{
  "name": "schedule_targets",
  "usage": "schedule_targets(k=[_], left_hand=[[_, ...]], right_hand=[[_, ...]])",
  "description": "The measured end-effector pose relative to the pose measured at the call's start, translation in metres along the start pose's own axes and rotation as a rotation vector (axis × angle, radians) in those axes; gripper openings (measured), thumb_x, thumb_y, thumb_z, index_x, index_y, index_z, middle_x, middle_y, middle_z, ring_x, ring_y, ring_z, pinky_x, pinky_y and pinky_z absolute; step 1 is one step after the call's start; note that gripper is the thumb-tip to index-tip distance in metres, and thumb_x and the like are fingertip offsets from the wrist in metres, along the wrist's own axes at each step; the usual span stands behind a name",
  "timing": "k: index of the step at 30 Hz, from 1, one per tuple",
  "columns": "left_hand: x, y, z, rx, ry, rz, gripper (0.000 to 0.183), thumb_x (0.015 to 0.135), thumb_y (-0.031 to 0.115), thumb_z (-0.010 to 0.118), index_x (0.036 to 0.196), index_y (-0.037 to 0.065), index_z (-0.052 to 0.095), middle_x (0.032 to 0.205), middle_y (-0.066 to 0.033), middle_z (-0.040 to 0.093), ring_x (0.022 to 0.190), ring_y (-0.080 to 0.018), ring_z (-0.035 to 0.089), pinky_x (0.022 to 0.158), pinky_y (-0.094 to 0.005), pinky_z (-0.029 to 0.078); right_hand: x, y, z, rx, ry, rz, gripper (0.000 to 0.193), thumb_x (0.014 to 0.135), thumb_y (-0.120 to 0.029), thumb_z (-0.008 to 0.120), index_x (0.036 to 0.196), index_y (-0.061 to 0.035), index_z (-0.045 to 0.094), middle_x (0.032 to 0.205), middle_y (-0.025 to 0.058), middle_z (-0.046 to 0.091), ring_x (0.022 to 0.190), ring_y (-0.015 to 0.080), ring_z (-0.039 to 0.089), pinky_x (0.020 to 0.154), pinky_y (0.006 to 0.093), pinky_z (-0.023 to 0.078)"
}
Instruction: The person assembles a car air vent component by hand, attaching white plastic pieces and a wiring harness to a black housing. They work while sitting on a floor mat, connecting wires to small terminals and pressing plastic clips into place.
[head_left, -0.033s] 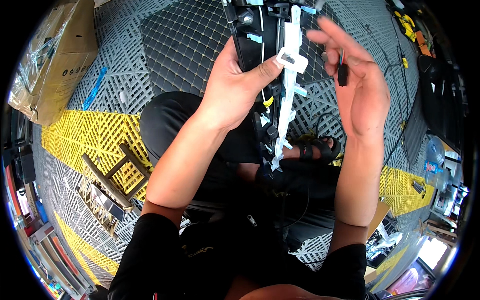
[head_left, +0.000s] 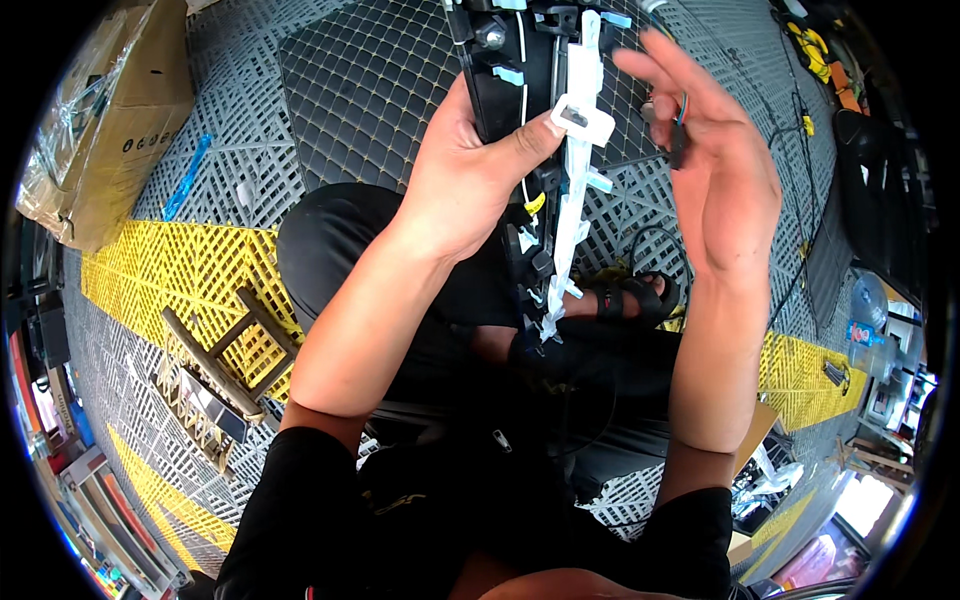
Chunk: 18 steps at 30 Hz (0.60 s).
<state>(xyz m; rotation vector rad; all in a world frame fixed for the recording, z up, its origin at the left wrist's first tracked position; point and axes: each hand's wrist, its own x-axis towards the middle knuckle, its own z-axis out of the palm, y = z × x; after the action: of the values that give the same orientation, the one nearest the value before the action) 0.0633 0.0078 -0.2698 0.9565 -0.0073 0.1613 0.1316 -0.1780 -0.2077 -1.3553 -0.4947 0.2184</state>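
Observation:
My left hand is closed around a long black plastic trim part, which stands lengthwise in front of me. Along its right side runs a narrow translucent white strip with small tabs. My left thumb tip presses beside a white rectangular loop on that strip. To the right, apart from the part, my right hand has its index finger stretched and its other fingers curled on thin coloured wires. A small black connector hangs from them against the palm. A pale plug shows at the top edge.
A black quilted mat lies on the grey and yellow grid floor. At left are a cardboard box, a blue plastic strip and a small wooden stool with a phone beside it. Cables and a clear bottle are at right.
The black connector has swung slightly up and left, and shows less beside the right palm. The pale plug at the top has shifted right. My left hand keeps its place.

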Motion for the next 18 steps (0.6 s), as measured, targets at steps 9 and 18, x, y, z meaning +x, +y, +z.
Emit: schedule_targets(k=[9, 18], left_hand=[[-0.003, 0.000, -0.003, -0.090, -0.033, -0.050, 0.035, 0.099, 0.001, 0.067, 0.132, 0.003, 0.057, 0.122, -0.0070, 0.070, 0.112, -0.0167, 0.067, 0.100, -0.0349, 0.053], [-0.004, -0.004, -0.001, -0.056, -0.011, 0.004, 0.037, 0.100, 0.005, 0.063, 0.136, 0.000, 0.059, 0.125, -0.0102, 0.070, 0.114, -0.0210, 0.069, 0.099, -0.0376, 0.056]], right_hand=[[-0.005, 0.005, 0.019, -0.206, 0.219, -0.254, 0.034, 0.095, 0.005, 0.070, 0.129, 0.0048, 0.067, 0.124, 0.0166, 0.073, 0.112, 0.0180, 0.070, 0.100, 0.0287, 0.055], [-0.005, 0.026, 0.042, -0.029, 0.252, -0.255, 0.018, 0.090, 0.006, 0.077, 0.107, 0.0044, 0.071, 0.112, 0.0169, 0.076, 0.101, 0.0178, 0.073, 0.092, 0.0279, 0.058]])
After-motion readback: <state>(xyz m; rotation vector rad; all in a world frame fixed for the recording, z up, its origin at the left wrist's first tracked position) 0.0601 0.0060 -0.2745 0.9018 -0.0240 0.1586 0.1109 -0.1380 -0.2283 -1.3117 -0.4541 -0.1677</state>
